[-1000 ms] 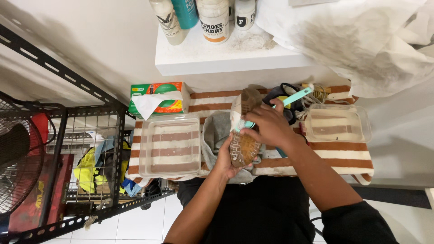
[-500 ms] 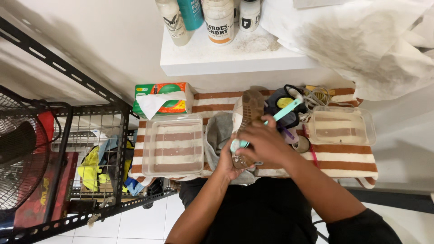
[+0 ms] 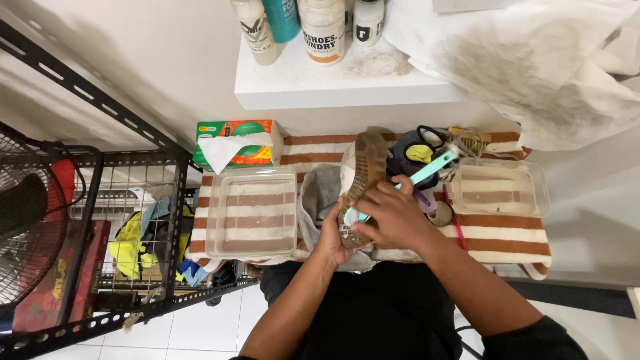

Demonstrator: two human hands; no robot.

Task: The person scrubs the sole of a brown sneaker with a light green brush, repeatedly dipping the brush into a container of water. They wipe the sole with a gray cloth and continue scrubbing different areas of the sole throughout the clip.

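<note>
Since the earlier frame the right hand (image 3: 393, 220) has slid its mint-green plastic brush (image 3: 427, 170) down to the heel of the brown-soled shoe (image 3: 363, 180). The left hand (image 3: 333, 237) grips that shoe sole-up at frame centre, over the striped cloth (image 3: 507, 233) between two clear plastic tubs (image 3: 250, 210). Short, firm strokes along the tread grooves, with the shoe held steady, would serve best.

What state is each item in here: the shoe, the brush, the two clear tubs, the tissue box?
Brown-soled shoe: sole up, gripped by left hand.
Teal-handled brush: held in right hand, head against sole.
Left clear plastic tub: open, looks empty.
Right clear plastic tub: open.
Green-orange tissue box: open, tissue protruding.
</note>
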